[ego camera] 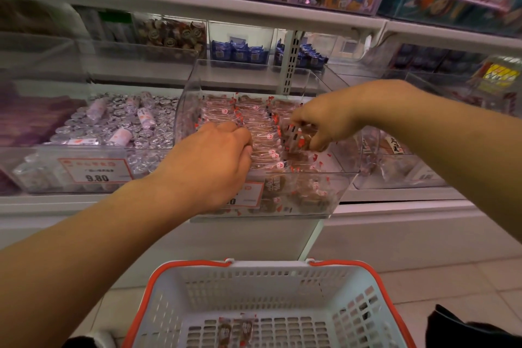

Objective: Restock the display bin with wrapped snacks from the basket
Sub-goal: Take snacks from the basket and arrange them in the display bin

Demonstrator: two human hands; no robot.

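Starting nearest, the basket [271, 305] sits on the floor directly below the person, white with an orange rim, and only two wrapped snacks [236, 332] lie on its bottom, side by side near its middle, their long axes running near to far. That pair is what remains to move, so the restock looks almost finished.

Farther up, both arms reach forward over the basket into the display bin [310, 195], a clear box standing on the shelf with its front wall toward the person. The left hand [210, 161] lies over the left part of the bin, fingers bent down onto the rows of packets; whether it grips one or only presses them level cannot be told. The right hand [319, 124] is deeper in and to the right, fingers curled round a small cluster of packets [293, 135] that it holds just above the pile.

The next fetch turns on one relation: the remaining pair lies straight down and back toward the body from both hands. The left hand is the nearer and lower of the two, so it probably has the shorter reach once it lets go.

Farthest, neighbouring bins hold silver sweets [118, 124] on the left and blue packs [240, 54] behind.
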